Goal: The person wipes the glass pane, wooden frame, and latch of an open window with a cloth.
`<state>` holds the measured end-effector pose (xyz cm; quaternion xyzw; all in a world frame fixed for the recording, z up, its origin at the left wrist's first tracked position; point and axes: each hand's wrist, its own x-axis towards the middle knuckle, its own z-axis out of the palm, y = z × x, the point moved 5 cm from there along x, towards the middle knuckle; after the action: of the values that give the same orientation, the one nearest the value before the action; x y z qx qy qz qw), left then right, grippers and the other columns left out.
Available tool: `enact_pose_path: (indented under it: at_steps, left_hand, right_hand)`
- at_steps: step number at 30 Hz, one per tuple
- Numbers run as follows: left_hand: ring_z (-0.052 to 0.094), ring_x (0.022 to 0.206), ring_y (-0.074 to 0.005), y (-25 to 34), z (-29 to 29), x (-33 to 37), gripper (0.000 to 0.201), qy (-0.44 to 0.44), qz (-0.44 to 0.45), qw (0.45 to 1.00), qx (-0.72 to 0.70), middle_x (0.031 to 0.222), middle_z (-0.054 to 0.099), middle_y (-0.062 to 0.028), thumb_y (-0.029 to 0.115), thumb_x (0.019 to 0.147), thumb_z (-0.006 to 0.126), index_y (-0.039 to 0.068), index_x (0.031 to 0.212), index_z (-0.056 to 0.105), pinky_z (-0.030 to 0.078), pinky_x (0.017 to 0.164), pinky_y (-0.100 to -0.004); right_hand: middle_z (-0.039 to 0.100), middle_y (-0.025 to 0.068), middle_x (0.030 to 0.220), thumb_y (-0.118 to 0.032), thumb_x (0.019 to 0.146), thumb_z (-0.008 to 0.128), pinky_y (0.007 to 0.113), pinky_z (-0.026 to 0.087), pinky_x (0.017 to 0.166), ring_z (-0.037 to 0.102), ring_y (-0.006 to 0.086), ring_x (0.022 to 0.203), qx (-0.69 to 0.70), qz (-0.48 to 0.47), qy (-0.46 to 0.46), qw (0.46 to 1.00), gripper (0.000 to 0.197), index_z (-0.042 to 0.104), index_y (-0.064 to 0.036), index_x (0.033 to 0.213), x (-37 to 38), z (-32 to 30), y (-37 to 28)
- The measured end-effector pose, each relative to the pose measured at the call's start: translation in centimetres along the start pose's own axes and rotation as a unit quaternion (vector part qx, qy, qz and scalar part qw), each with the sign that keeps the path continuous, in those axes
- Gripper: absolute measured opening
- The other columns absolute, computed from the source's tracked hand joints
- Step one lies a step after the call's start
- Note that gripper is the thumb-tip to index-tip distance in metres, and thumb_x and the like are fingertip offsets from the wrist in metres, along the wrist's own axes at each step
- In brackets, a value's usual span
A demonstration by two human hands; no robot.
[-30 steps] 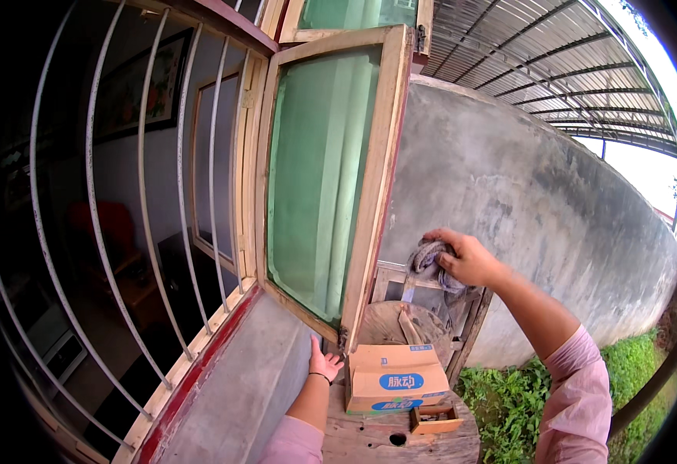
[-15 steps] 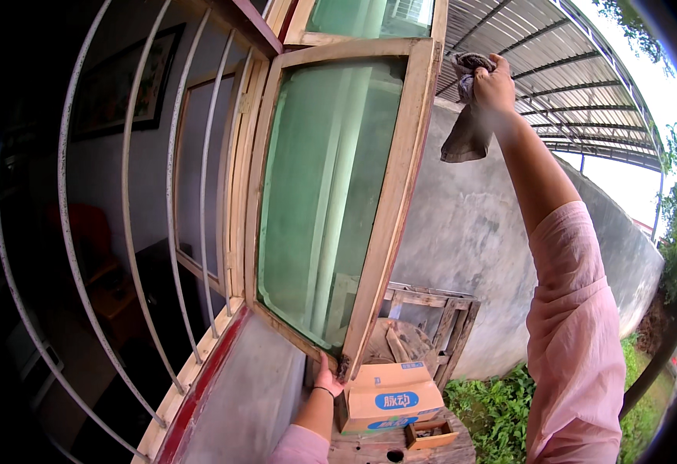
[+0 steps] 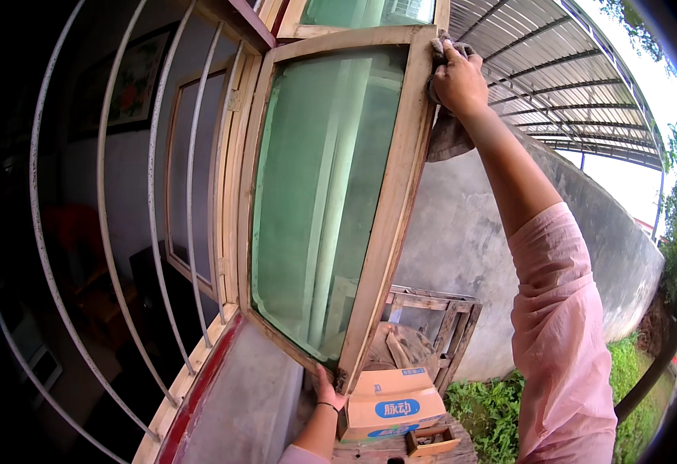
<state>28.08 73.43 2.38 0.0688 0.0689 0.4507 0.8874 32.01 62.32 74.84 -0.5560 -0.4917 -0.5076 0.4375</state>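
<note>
Right hand point(image 3: 457, 77) is raised overhead, fingers curled tight around a bunched grey cloth point(image 3: 447, 135), pressing it against the top outer corner of the open window sash point(image 3: 389, 224). The loose tail of the cloth hangs below the palm, along the frame's outer stile. Left hand point(image 3: 328, 390) sits at the bottom outer corner of the same sash, fingers wrapped around the lower rail; how firmly they close we cannot tell from this angle.

We judge the cloth soft, light and limp: it needs a full-fist hold, not a pinch, or the tail slips free. The sash looks stiff timber with a greenish glass pane point(image 3: 319, 201); the glass is the fragile part, so we hold it by the wood at the corners.

Outward: white curved bars point(image 3: 110, 232) guard the window opening to the left. Below the sash, a cardboard box point(image 3: 392, 410) rests on a wooden surface, a slatted crate point(image 3: 431, 332) behind it against the grey concrete wall point(image 3: 462, 255).
</note>
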Motion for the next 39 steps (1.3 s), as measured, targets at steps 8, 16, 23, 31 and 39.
enact_pose_path:
  at_steps: [8, 16, 23, 31, 39]
  left_hand:
    - [0.049, 0.117, -0.0308, 0.5, -0.4, -0.9, 0.088, 0.028, 0.028, 0.998, 0.050, 0.132, 0.048, -0.0122, 0.071, 0.078, 0.050, 0.007, 0.137, 0.035, 0.042, 0.096, -0.0490]
    - [0.049, 0.117, -0.0302, 0.1, -2.7, 0.8, 0.087, 0.038, 0.027, 0.998, 0.045, 0.132, 0.047, -0.0102, 0.071, 0.078, 0.050, 0.009, 0.137, 0.035, 0.044, 0.094, -0.0485]
    - [0.043, 0.124, -0.0265, -0.1, -1.1, -0.1, 0.080, 0.014, 0.059, 0.998, 0.024, 0.141, 0.038, -0.0044, 0.061, 0.080, 0.057, 0.020, 0.142, 0.027, 0.042, 0.099, -0.0446]
    - [0.046, 0.121, -0.0255, -0.4, -2.0, 1.4, 0.082, 0.070, 0.094, 0.992, 0.040, 0.139, 0.040, -0.0067, 0.063, 0.082, 0.054, 0.011, 0.140, 0.031, 0.045, 0.096, -0.0415]
    - [0.041, 0.126, -0.0279, -0.8, -2.6, 3.3, 0.088, 0.070, 0.070, 0.995, 0.026, 0.143, 0.036, -0.0084, 0.066, 0.078, 0.055, 0.012, 0.142, 0.027, 0.038, 0.103, -0.0443]
  right_hand:
    - [0.035, 0.0348, 0.120, -0.003, 0.076, 0.053, 0.047, 0.054, 0.068, 0.055, 0.0508, 0.094, 0.129, -0.112, -0.075, 0.982, 0.066, 0.037, -0.0138, 0.139, -27.1, 2.1, 0.6]
    - [0.047, 0.0209, 0.120, -0.008, 0.084, 0.051, 0.042, 0.047, 0.085, 0.054, 0.0392, 0.104, 0.185, -0.129, 0.103, 0.969, 0.044, 0.051, -0.0172, 0.127, -10.4, -3.4, 2.4]
    - [0.048, 0.0130, 0.130, -0.025, 0.085, 0.054, 0.042, 0.044, 0.094, 0.047, 0.0373, 0.115, -0.157, -0.257, 0.141, 0.943, 0.051, 0.043, -0.0338, 0.134, 5.7, -1.2, -3.9]
    - [0.058, 0.0141, 0.111, -0.019, 0.089, 0.044, 0.040, 0.051, 0.080, 0.055, 0.0311, 0.106, -0.308, -0.235, 0.051, 0.920, 0.026, 0.062, -0.0084, 0.105, 4.4, 1.7, -6.0]
    - [0.052, 0.0102, 0.102, -0.019, 0.082, 0.052, 0.036, 0.048, 0.066, 0.055, 0.0275, 0.087, -0.240, -0.317, 0.039, 0.917, 0.016, 0.062, -0.0100, 0.092, -9.9, 3.4, -5.4]
